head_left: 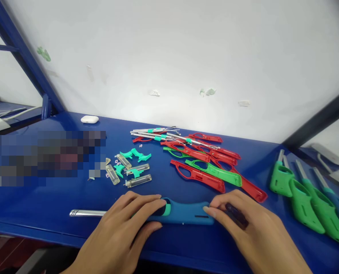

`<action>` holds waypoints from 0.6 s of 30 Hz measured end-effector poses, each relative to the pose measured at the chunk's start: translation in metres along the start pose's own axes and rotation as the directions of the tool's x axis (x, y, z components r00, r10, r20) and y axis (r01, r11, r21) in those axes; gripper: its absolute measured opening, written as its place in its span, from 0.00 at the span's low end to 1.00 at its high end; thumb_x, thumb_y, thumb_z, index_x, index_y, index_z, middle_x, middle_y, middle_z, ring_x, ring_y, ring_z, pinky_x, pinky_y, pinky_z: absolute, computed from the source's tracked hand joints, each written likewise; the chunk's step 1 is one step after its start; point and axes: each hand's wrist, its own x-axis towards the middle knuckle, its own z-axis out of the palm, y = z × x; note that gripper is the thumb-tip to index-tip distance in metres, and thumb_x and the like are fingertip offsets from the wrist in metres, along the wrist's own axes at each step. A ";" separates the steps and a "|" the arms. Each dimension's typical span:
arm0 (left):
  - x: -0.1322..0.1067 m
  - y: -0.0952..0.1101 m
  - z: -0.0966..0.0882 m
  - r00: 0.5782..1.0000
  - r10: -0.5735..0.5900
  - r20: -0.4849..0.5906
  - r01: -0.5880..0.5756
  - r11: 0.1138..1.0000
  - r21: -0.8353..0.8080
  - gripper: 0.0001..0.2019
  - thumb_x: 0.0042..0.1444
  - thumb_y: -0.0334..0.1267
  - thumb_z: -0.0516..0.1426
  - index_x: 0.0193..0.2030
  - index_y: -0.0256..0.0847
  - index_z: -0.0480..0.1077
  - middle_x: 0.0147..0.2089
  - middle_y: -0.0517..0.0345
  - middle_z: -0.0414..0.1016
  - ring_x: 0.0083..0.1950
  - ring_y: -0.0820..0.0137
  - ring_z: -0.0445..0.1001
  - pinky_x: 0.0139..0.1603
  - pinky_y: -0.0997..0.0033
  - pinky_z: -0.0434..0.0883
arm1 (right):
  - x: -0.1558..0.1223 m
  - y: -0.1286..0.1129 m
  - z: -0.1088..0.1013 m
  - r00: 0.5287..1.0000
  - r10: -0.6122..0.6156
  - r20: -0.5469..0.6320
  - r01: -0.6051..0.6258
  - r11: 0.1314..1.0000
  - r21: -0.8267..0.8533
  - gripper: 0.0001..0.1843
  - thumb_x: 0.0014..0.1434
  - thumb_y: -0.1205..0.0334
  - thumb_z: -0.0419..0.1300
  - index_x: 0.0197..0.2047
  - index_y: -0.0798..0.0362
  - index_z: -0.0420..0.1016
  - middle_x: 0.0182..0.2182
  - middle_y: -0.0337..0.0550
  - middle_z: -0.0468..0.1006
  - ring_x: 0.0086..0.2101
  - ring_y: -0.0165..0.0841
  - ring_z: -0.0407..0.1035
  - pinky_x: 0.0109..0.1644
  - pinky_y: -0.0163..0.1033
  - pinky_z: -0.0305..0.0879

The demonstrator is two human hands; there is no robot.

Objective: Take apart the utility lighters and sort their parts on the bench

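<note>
A blue long-nosed gas lighter (189,213) lies flat near the front of the table, its metal tube pointing left. My left hand (123,224) is closed around its grip by the teal trigger, fingers over the top and thumb along the near edge. At the lighter's right end, my right hand (238,220) has its thumb and index finger pinched together. A short, dark, translucent handle (235,215) sits in that hand's curled fingers; the tool's tip is hidden. Behind the lighter are clear fuel tanks (138,180) and teal triggers (141,155).
Red half-shells (198,177) and green half-shells (215,171) lie in a pile behind. Metal tubes with wires (158,136) rest across it. Several lighters (306,205) stand at the right. A white earbud case (90,119) lies back left, near a blurred patch. A wall closes off the rear.
</note>
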 end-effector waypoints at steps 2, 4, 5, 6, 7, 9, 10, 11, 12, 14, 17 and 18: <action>0.001 0.000 0.000 1.000 -0.001 -0.006 0.001 1.000 -0.004 0.15 0.75 0.43 0.56 0.65 0.55 0.70 0.58 0.66 0.82 0.55 0.62 0.80 0.58 0.59 0.79 | 0.000 0.000 0.000 0.999 0.025 0.022 -0.026 0.999 0.030 0.20 0.71 0.37 0.58 0.35 0.39 0.80 0.34 0.29 0.82 0.30 0.32 0.79 0.33 0.34 0.71; 0.001 0.001 0.000 1.000 -0.006 -0.007 0.005 1.000 -0.014 0.15 0.75 0.43 0.56 0.65 0.55 0.70 0.58 0.66 0.83 0.54 0.63 0.80 0.58 0.60 0.79 | 0.001 0.001 0.001 0.998 0.042 0.038 -0.044 0.998 0.054 0.16 0.70 0.42 0.59 0.35 0.39 0.79 0.34 0.28 0.81 0.30 0.31 0.79 0.33 0.34 0.69; 0.001 0.001 0.000 1.000 -0.011 -0.005 0.011 1.000 -0.021 0.15 0.75 0.43 0.56 0.65 0.55 0.69 0.57 0.66 0.83 0.54 0.63 0.80 0.58 0.61 0.79 | 0.001 0.002 0.001 0.998 0.046 0.048 -0.050 0.997 0.064 0.14 0.70 0.45 0.60 0.35 0.39 0.79 0.34 0.28 0.81 0.30 0.31 0.78 0.34 0.34 0.69; 0.001 0.001 0.000 1.000 -0.017 -0.004 0.017 0.999 -0.029 0.15 0.75 0.43 0.56 0.66 0.55 0.69 0.57 0.65 0.83 0.54 0.64 0.80 0.58 0.62 0.79 | 0.002 0.003 0.001 0.997 0.049 0.062 -0.054 0.996 0.074 0.12 0.69 0.47 0.61 0.35 0.39 0.78 0.34 0.28 0.80 0.31 0.31 0.78 0.35 0.34 0.69; 0.001 0.001 0.000 1.000 -0.022 -0.005 0.022 0.999 -0.036 0.15 0.75 0.43 0.56 0.66 0.55 0.69 0.56 0.65 0.83 0.54 0.64 0.80 0.57 0.64 0.79 | 0.003 0.004 0.001 0.996 0.047 0.082 -0.054 0.995 0.084 0.10 0.69 0.49 0.61 0.35 0.40 0.78 0.34 0.28 0.80 0.32 0.31 0.77 0.36 0.34 0.68; 0.001 0.001 -0.001 1.000 -0.029 -0.007 0.029 0.998 -0.048 0.15 0.75 0.43 0.55 0.66 0.55 0.68 0.55 0.66 0.83 0.53 0.66 0.80 0.56 0.67 0.79 | 0.005 0.006 0.000 0.989 0.042 0.141 -0.057 0.992 0.109 0.08 0.70 0.51 0.62 0.37 0.40 0.77 0.36 0.28 0.80 0.34 0.31 0.76 0.38 0.34 0.68; 0.002 0.001 -0.002 0.999 -0.034 -0.008 0.033 0.998 -0.053 0.15 0.75 0.43 0.55 0.66 0.56 0.68 0.54 0.66 0.83 0.52 0.67 0.80 0.56 0.68 0.79 | 0.007 0.007 -0.002 0.983 0.038 0.179 -0.061 0.991 0.123 0.08 0.70 0.52 0.62 0.37 0.40 0.77 0.36 0.28 0.80 0.35 0.31 0.76 0.40 0.34 0.67; 0.002 0.000 -0.002 0.999 -0.035 -0.013 0.034 0.998 -0.059 0.15 0.76 0.44 0.55 0.66 0.56 0.68 0.53 0.67 0.83 0.51 0.68 0.80 0.55 0.70 0.79 | 0.009 0.007 -0.003 0.976 0.035 0.216 -0.065 0.989 0.135 0.08 0.70 0.52 0.62 0.37 0.40 0.77 0.37 0.28 0.80 0.36 0.32 0.76 0.41 0.34 0.67; 0.003 0.000 -0.002 0.999 -0.039 -0.014 0.039 0.997 -0.063 0.14 0.76 0.44 0.54 0.65 0.57 0.68 0.53 0.68 0.83 0.51 0.68 0.79 0.54 0.71 0.79 | 0.012 0.006 -0.006 0.968 0.030 0.250 -0.069 0.987 0.145 0.08 0.71 0.52 0.62 0.37 0.40 0.76 0.37 0.29 0.80 0.37 0.32 0.75 0.42 0.34 0.66; 0.005 -0.001 -0.003 0.999 -0.050 -0.017 0.049 0.997 -0.067 0.14 0.76 0.45 0.54 0.65 0.58 0.68 0.51 0.69 0.83 0.50 0.69 0.79 0.53 0.73 0.79 | 0.019 0.005 -0.010 0.951 0.019 0.307 -0.068 0.986 0.151 0.08 0.70 0.55 0.62 0.37 0.40 0.77 0.38 0.29 0.80 0.38 0.33 0.75 0.44 0.35 0.65; 0.007 -0.001 -0.005 0.998 -0.058 -0.022 0.056 0.996 -0.072 0.13 0.76 0.45 0.54 0.64 0.58 0.69 0.50 0.69 0.83 0.49 0.69 0.79 0.52 0.73 0.79 | 0.030 0.003 -0.015 0.924 -0.021 0.381 -0.033 0.990 0.136 0.08 0.70 0.59 0.62 0.36 0.42 0.77 0.38 0.31 0.79 0.39 0.34 0.74 0.45 0.36 0.64; 0.007 -0.001 -0.005 0.998 -0.058 -0.021 0.057 0.995 -0.080 0.13 0.76 0.44 0.54 0.64 0.58 0.68 0.50 0.69 0.83 0.49 0.69 0.79 0.52 0.73 0.79 | 0.033 0.003 -0.016 0.912 -0.038 0.408 -0.021 0.990 0.138 0.08 0.70 0.59 0.62 0.36 0.42 0.77 0.38 0.31 0.79 0.39 0.33 0.73 0.45 0.36 0.63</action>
